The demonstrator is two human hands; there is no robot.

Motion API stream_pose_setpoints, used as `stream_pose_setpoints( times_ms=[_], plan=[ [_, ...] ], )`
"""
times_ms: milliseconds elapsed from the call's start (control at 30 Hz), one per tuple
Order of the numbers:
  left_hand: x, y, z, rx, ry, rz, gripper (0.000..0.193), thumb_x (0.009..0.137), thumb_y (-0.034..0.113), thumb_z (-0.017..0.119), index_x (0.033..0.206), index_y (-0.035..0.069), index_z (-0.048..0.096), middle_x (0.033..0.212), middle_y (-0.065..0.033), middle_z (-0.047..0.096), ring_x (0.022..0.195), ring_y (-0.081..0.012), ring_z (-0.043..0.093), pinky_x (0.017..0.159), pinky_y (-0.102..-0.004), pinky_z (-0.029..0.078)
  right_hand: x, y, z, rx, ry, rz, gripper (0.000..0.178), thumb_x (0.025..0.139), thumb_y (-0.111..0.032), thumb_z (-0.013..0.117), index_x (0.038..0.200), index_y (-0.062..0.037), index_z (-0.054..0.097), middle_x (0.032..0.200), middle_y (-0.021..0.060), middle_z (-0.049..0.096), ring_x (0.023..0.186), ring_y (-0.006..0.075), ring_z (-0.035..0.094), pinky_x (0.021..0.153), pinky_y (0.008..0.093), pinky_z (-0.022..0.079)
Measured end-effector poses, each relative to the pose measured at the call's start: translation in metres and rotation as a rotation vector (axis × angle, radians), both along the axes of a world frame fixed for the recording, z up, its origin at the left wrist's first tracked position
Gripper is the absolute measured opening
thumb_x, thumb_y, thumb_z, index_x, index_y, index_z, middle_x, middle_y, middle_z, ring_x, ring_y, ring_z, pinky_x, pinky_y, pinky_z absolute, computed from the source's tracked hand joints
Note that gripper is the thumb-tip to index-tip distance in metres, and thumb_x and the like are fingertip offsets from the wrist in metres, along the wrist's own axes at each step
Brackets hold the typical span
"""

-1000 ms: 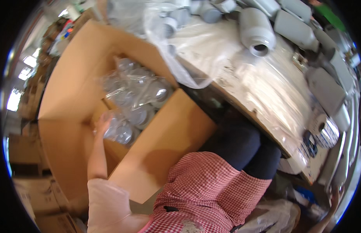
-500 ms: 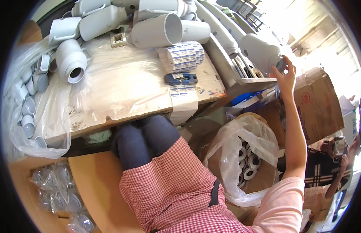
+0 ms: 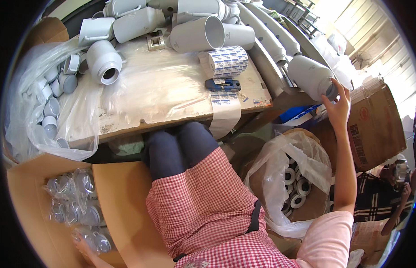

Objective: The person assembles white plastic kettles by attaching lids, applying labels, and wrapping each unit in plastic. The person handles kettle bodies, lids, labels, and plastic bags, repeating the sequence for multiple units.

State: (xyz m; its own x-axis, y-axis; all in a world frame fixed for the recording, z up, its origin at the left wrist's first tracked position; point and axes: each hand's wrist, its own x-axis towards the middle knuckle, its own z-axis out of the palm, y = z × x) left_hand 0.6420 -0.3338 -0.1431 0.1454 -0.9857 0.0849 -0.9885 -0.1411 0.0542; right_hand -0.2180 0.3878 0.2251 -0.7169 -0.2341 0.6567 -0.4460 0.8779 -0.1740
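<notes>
On the right, my right hand point(image 3: 337, 105) has its fingers closed round the neck of a pale grey bottle point(image 3: 309, 76). This bottle lies on its side, its mouth toward me, at the near end of a grey metal rack point(image 3: 292, 99). At the lower left, my left hand point(image 3: 86, 249) reaches into an open carton point(image 3: 31, 214). Its fingers look stretched out beside clear plastic-wrapped round parts point(image 3: 96, 239) and appear to hold nothing. The view's lower edge cuts off most of that forearm.
A worktable point(image 3: 145, 102) bears grey jugs point(image 3: 104, 62), a label roll point(image 3: 228, 61) and a blue tool point(image 3: 222, 85). A plastic bag of cups point(image 3: 22, 114) hangs at its left. Ring-shaped parts point(image 3: 298, 202) fill a lined box beside me. Another person point(image 3: 373, 196) is at the far right.
My left hand has come into view at the carton on the lower left. My right hand still grips the bottle. The whole view has shifted somewhat.
</notes>
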Motion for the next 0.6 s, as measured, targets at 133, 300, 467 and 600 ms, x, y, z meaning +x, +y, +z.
stream_pose_setpoints(
  times_ms=[133,300,467,600],
  plan=[
    [0.007,-0.002,-0.001,-0.025,0.132,-0.021,0.081,0.102,0.068,0.049,0.152,0.004,0.053,0.145,-0.0241,0.062,0.132,-0.0423,0.059,0.112,-0.0511,0.045,0.037,-0.006,-0.024,-0.576,-0.077,0.206,0.056,0.090,-0.014,0.083,0.141,-0.0110,0.062,0.136,0.0080,0.059,0.128,0.0222,0.054,0.101,0.0367,0.053],
    [0.011,-0.002,0.015,-0.515,-0.036,-0.206,0.044,0.111,0.025,0.045,0.149,0.006,0.058,0.143,-0.0221,0.063,0.134,-0.0391,0.057,0.114,-0.0484,0.045,0.092,-0.043,-0.104,-1.402,-1.000,0.419,0.054,0.110,-0.036,0.051,0.157,-0.0107,0.045,0.158,0.0078,0.051,0.142,0.0257,0.052,0.116,0.0496,0.044],
    [-0.093,0.064,0.121,-0.505,0.491,-0.115,0.050,0.112,0.041,0.049,0.135,-0.001,0.063,0.132,-0.0225,0.067,0.128,-0.0348,0.061,0.112,-0.0428,0.045,0.154,-0.106,-0.182,-1.425,-1.569,0.483,0.056,0.110,-0.044,0.050,0.150,-0.0042,0.052,0.146,0.0135,0.061,0.131,0.0275,0.062,0.098,0.0423,0.061],
    [-0.241,0.161,0.222,-0.307,1.061,-0.479,0.036,0.114,0.031,0.048,0.123,0.003,0.070,0.127,-0.0063,0.071,0.118,-0.0179,0.065,0.107,-0.0361,0.047,0.201,-0.155,-0.206,-1.287,-1.831,0.622,0.052,0.110,-0.039,0.048,0.143,0.0007,0.054,0.138,0.0200,0.064,0.121,0.0313,0.069,0.084,0.0401,0.069]
  ],
)
